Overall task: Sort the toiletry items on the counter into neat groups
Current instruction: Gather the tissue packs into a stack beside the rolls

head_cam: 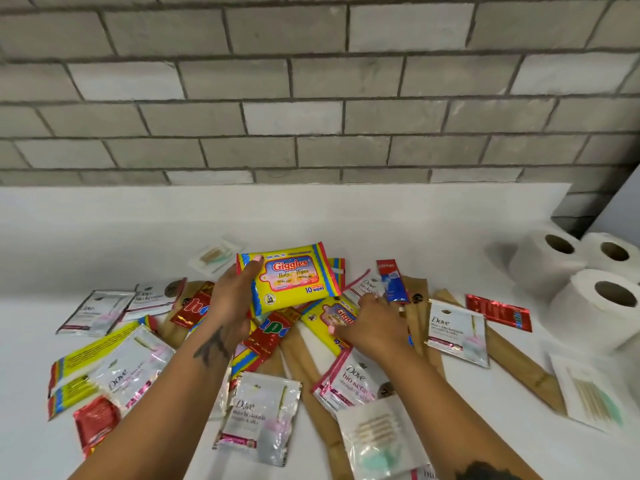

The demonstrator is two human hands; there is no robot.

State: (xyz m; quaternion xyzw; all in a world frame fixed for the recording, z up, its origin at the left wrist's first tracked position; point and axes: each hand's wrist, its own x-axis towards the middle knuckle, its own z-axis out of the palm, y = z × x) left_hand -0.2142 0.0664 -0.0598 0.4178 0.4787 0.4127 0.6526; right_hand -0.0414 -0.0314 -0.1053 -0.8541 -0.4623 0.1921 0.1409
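Left hand (232, 299) is up over the heap, fingers (254, 263) curled round the left edge of a yellow plastic pack of Giggles baby wipes (291, 277), held clear above the white tabletop (311, 216). Right hand (370, 323) is down in the pile, resting on a second yellow wipes pack (329, 323) lying flat there; its fingers reach toward the far edge, but whether they pinch it or merely press on it I cannot tell.

So this looks like the gathering step: wipes first, one in hand, another being claimed. Everything else is a jumble: silver Dove shampoo sachets (258, 417), red foil sachets (498, 311), brown paper sleeves (519, 358), a clear packet of cotton buds (377, 434), all overlapping. Three white toilet rolls (595, 306) stand together at the right, already grouped.

Next move, I'd judge: lift that second pack free without dragging the sachets lying against it, stack it with the first, and set both on open tabletop. Another yellow pack (86, 362) sits half buried at the left, under a Dove sachet.
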